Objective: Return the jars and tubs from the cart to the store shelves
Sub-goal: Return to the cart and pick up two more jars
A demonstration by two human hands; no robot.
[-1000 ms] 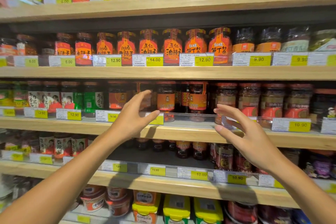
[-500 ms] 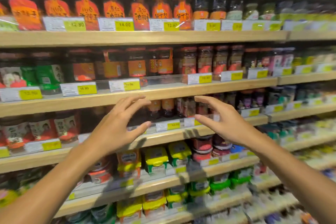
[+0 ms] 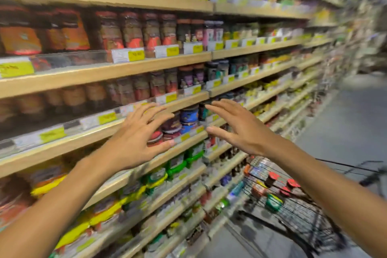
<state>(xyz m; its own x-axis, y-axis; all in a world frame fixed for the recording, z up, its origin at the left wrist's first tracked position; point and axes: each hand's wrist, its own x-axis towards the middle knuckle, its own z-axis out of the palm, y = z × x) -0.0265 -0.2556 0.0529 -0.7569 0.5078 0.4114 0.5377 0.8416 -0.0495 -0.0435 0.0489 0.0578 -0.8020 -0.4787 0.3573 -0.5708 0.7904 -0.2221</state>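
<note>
My left hand [image 3: 136,138] and my right hand [image 3: 240,128] are both held up in front of the wooden store shelves [image 3: 104,73], fingers spread, nothing in either. Between them, on a lower shelf, stand a blue tub [image 3: 189,116] and dark red-lidded jars [image 3: 171,126]. At the lower right a black wire cart [image 3: 297,211] holds several red-lidded jars [image 3: 293,183] and a green-lidded tub [image 3: 273,203]. The picture is blurred by motion.
Rows of jars with orange and red labels [image 3: 134,31] fill the upper shelves behind yellow price tags [image 3: 136,55]. Yellow- and green-lidded tubs [image 3: 178,167] line the low shelves. The grey aisle floor [image 3: 345,123] runs off to the right.
The view has swung right and down, so the cart and aisle floor now show. Both hands stay open and have pulled back from the shelf, now lower against it.
</note>
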